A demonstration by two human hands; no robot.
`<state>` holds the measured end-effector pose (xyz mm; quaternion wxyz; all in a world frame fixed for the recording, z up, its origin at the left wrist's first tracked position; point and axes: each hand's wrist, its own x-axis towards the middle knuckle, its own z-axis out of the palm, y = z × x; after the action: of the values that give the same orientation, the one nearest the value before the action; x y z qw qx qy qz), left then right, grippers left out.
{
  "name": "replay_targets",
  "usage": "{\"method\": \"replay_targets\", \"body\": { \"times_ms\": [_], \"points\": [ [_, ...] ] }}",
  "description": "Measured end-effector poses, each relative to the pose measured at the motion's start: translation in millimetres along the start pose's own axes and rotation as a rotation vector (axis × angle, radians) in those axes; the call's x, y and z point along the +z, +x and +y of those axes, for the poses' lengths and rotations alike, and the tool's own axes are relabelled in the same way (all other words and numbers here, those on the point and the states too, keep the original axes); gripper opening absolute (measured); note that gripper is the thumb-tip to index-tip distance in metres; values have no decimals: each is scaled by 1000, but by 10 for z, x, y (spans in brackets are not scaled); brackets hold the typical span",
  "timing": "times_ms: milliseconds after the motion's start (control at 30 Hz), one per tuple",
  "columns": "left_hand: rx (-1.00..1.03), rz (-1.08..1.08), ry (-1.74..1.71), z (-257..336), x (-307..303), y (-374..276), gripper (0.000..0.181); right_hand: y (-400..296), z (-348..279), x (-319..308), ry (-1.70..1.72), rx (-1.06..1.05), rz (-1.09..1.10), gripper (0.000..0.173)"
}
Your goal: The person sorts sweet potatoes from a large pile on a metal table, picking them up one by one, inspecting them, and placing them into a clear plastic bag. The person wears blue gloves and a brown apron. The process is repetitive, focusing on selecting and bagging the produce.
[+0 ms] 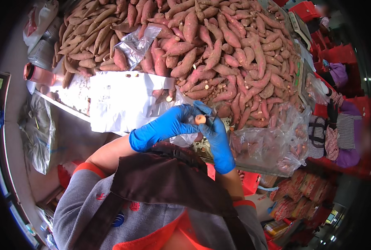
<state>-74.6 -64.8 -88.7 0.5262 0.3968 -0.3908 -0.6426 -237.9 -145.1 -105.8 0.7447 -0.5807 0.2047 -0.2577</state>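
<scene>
Both my hands wear blue gloves and meet in front of my chest at the table's near edge. My left hand (175,120) is closed around a sweet potato (200,119) whose pale orange cut end faces up; most of it is hidden by the fingers. My right hand (216,134) grips it from the other side, thumb beside the cut face. A small dark edge shows by the right fingers, too hidden to name. Just left of my hands lies a stack of white plastic bags (120,103). Behind them rises a large heap of sweet potatoes (188,59).
Clear plastic bags (257,143) holding sweet potatoes lie at right. A pink-tinted bottle (40,75) stands at far left. A silvery plastic wrapper (138,43) rests on the heap. Another person (341,125) with dark gloves is at the right side, near red crates (344,54).
</scene>
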Motion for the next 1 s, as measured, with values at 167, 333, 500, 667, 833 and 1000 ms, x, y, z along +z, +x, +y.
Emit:
{"method": "replay_targets", "body": {
  "times_ms": [167,333,500,667,833,1000],
  "points": [
    [-23,73,49,-159,-60,-5,28,-40,-4,74,200,156,138,48],
    [8,313,82,-61,-200,-117,14,-254,41,-348,-101,106,525,29],
    [-82,406,7,104,-305,-317,19,-640,425,-436,-562,144,112,30],
    [-34,362,-152,134,-368,-367,37,-517,717,-166,-936,86,-193,42],
    [-29,322,-298,299,-456,-489,45,-318,550,-163,-1114,-28,-161,48],
    [26,325,-424,445,-461,-558,53,-320,183,-192,22,73,225,32]
  ]
}}
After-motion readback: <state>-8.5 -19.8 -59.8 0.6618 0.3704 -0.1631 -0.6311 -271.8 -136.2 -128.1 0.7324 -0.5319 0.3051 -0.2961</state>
